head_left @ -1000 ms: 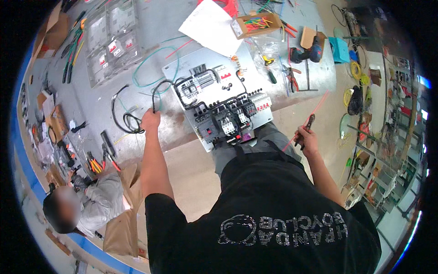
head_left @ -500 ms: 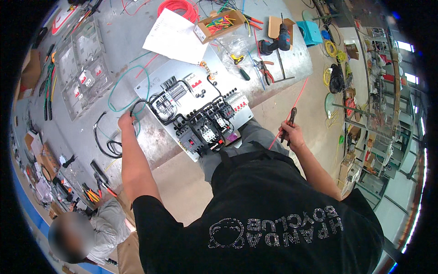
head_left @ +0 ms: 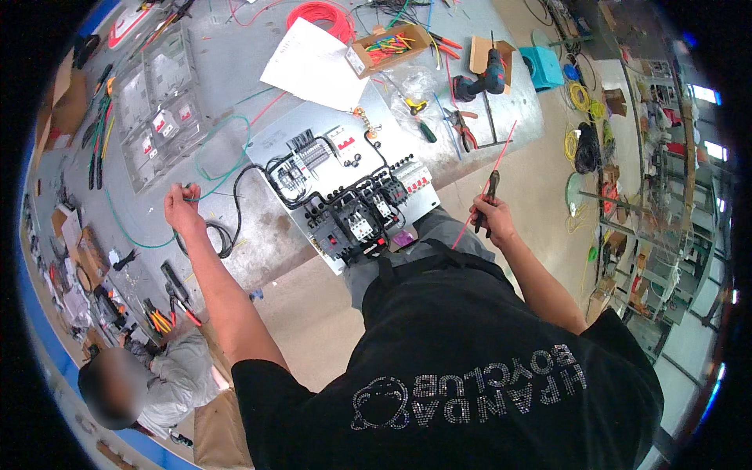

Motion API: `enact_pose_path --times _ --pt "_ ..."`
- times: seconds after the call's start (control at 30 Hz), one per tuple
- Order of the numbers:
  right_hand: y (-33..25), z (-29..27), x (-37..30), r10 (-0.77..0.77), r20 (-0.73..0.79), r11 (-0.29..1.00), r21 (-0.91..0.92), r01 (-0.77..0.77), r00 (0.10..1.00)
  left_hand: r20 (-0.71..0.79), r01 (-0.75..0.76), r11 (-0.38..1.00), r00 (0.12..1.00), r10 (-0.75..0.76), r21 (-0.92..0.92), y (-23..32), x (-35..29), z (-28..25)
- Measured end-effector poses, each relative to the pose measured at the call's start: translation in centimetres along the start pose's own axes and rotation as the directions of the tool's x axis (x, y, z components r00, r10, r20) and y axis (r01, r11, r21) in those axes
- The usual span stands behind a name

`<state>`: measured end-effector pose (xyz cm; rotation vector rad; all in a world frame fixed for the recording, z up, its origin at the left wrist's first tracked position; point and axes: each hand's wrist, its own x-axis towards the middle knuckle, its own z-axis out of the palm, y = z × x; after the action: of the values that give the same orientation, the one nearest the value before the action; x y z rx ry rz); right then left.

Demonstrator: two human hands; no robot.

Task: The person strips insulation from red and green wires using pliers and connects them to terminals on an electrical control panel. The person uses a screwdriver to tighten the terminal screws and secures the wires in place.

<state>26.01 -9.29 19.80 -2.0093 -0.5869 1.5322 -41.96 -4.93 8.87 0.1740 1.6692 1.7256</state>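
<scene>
My left hand (head_left: pixel 184 213) is over the left part of the workbench, its fingers pinched on a thin green wire (head_left: pixel 222 125) that loops away across the bench. Close beside that wrist lies a looped black cable (head_left: pixel 237 205), running to the wired mounting plate (head_left: pixel 317 135). The plate rests partly over the bench's near edge, against my lap, and carries black contactors and breakers (head_left: pixel 360 227). At the right, my right hand (head_left: pixel 495 221) is closed around dark-handled pliers (head_left: pixel 493 186). A straight red wire (head_left: pixel 505 147) passes by the pliers; whether the fingers also grip it cannot be made out.
On the workbench (head_left: pixel 235 74) are a paper sheet (head_left: pixel 317 66), a box of coloured ties or wires (head_left: pixel 389 48), a red wire coil (head_left: pixel 319 22), a cordless drill (head_left: pixel 482 78), red-handled pliers (head_left: pixel 462 129) and clear plastic covers (head_left: pixel 160 102). Another person (head_left: pixel 176 376) sits at lower left.
My left hand has moved left, away from the plate, drawing the green wire with it. The right hand has shifted slightly left, with the pliers still in it.
</scene>
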Motion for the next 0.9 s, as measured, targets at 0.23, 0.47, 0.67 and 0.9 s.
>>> enact_pose_path --times 0.23,0.47,0.67,0.9 --pt "-0.1 -0.4 1.1 -0.037 0.053 0.999 -0.003 0.037 0.998 -0.062 -0.068 0.99 0.996 0.061 -0.12 6.0 -3.4 0.4" --pt "0.3 -1.0 1.5 -0.039 0.084 0.999 0.015 0.037 0.996 -0.048 -0.28 0.952 0.96 0.276 -0.124 11.3 -13.3 5.5" --pt "-0.7 -0.8 3.5 -0.069 0.196 0.996 0.061 0.058 0.978 0.073 -0.476 0.871 0.879 0.471 0.119 10.9 -21.3 8.4" --pt "-8.7 2.0 6.5 -0.214 0.501 0.977 0.09 0.196 0.839 0.43 -0.58 0.714 0.802 0.416 0.391 6.7 -30.1 14.1"
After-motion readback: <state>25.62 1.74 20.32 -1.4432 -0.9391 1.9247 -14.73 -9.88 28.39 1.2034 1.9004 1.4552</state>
